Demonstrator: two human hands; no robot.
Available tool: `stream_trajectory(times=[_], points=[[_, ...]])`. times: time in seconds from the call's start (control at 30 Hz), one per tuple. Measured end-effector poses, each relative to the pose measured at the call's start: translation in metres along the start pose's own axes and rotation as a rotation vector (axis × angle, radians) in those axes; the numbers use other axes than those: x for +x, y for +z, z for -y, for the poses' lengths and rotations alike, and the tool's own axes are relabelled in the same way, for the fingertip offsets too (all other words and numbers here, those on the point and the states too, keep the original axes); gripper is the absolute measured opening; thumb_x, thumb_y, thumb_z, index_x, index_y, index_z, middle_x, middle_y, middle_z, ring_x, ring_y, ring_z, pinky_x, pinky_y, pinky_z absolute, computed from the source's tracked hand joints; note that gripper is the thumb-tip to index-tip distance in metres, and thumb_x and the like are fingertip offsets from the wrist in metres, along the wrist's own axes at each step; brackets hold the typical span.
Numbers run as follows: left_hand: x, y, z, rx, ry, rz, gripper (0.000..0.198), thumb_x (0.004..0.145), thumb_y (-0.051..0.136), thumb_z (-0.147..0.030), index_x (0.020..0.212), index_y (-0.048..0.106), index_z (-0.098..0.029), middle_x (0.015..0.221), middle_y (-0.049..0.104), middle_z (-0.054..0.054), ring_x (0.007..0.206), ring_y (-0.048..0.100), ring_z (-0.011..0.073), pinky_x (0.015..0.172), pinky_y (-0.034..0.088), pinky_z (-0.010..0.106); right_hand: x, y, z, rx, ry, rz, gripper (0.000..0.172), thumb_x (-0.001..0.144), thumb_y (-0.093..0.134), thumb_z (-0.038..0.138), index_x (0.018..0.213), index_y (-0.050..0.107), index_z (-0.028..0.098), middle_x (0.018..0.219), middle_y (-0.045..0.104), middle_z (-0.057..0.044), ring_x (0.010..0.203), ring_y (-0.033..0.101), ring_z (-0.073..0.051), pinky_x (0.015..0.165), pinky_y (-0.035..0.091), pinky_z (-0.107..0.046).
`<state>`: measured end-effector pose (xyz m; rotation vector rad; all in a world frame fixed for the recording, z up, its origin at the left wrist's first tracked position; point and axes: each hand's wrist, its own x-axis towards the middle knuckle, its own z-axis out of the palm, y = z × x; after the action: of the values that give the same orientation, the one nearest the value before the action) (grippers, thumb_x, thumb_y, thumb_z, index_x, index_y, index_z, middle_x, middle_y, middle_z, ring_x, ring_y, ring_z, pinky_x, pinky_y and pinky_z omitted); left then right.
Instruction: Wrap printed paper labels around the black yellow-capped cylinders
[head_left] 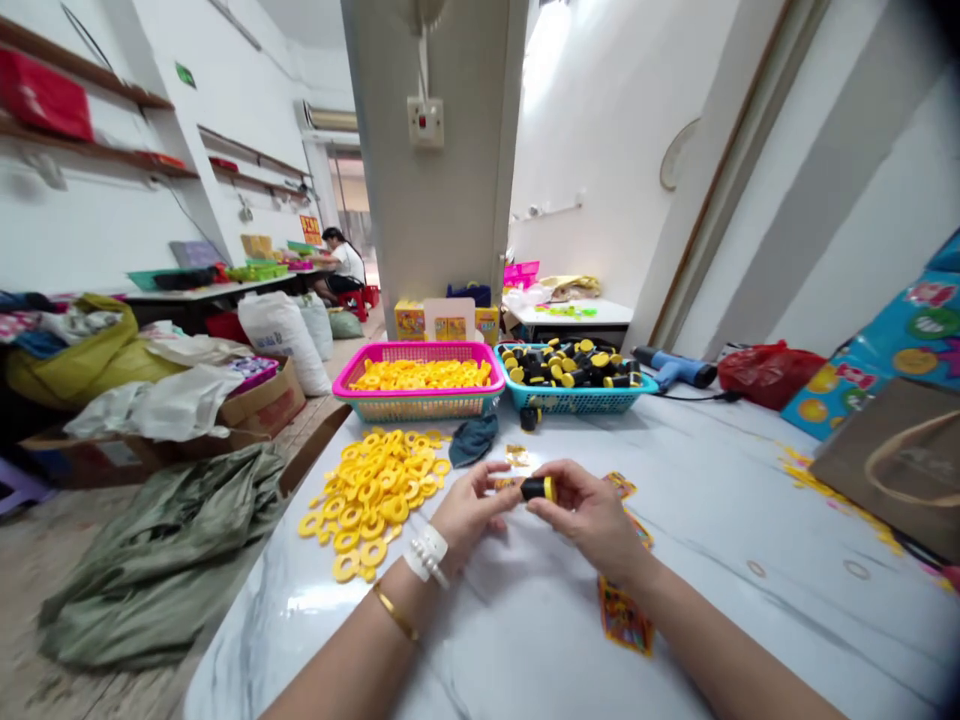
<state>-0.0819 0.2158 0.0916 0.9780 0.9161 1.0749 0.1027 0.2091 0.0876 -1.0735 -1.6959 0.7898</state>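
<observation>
A small black cylinder with a yellow end (538, 488) is between my hands above the white marbled table (517, 640). My right hand (589, 508) pinches it at the yellow end. My left hand (480, 502) is at its other end, fingers drawn together around a small orange printed piece (507, 484). Left of my left hand lies a loose pile of yellow rings (382, 485). Colourful printed sheets (624, 617) lie beside and partly under my right forearm. A dark cloth (474, 440) and a black piece (529, 418) sit beyond my hands.
Behind the pile stands a pink basket of yellow pieces (345, 385); beside it, a teal basket (577, 402) holds black-and-yellow cylinders. A blue heat gun (679, 369), red bag (772, 372) and brown paper bag (885, 470) are at the right. A person (345, 262) sits far back left.
</observation>
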Motion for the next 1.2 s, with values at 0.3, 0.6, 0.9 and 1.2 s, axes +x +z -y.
stream_trajectory(times=[0.3, 0.6, 0.9, 1.2], points=[[0.009, -0.012, 0.003, 0.204, 0.149, 0.134, 0.046, 0.053, 0.090, -0.040, 0.079, 0.063, -0.014, 0.069, 0.059, -0.001, 0.058, 0.052, 0.0099, 0.054, 0.042, 0.022, 0.001, 0.002, 0.001, 0.104, -0.146, 0.058, 0.027, 0.075, 0.075, 0.023, 0.102, 0.071, 0.027, 0.107, 0.055, -0.004, 0.081, 0.061, -0.015, 0.068, 0.053, -0.027], [0.006, 0.006, 0.008, 0.040, 0.065, 0.169, 0.040, 0.066, 0.085, -0.041, 0.087, 0.067, -0.012, 0.072, 0.064, 0.003, 0.053, 0.046, 0.0057, 0.051, 0.033, 0.019, 0.004, 0.007, 0.003, 0.050, -0.226, 0.032, 0.040, 0.070, 0.078, 0.017, 0.108, 0.076, 0.032, 0.090, 0.053, -0.001, 0.072, 0.054, -0.013, 0.059, 0.049, -0.024], [0.004, -0.011, 0.005, -0.087, -0.141, 0.160, 0.042, 0.066, 0.086, -0.041, 0.087, 0.065, -0.011, 0.075, 0.063, 0.003, 0.056, 0.055, 0.0072, 0.051, 0.041, 0.018, 0.005, -0.002, -0.013, -0.047, -0.353, 0.106, 0.051, 0.081, 0.066, 0.016, 0.130, 0.062, 0.027, 0.106, 0.059, -0.006, 0.081, 0.064, -0.015, 0.072, 0.059, -0.032], [0.000, -0.001, -0.002, 0.184, 0.136, 0.200, 0.045, 0.068, 0.083, -0.041, 0.099, 0.069, -0.012, 0.078, 0.067, 0.004, 0.064, 0.059, 0.0107, 0.062, 0.046, 0.024, -0.003, -0.011, 0.007, -0.093, -0.277, 0.010, 0.021, 0.082, 0.070, 0.023, 0.102, 0.074, 0.021, 0.094, 0.073, -0.007, 0.081, 0.070, -0.018, 0.073, 0.060, -0.033]])
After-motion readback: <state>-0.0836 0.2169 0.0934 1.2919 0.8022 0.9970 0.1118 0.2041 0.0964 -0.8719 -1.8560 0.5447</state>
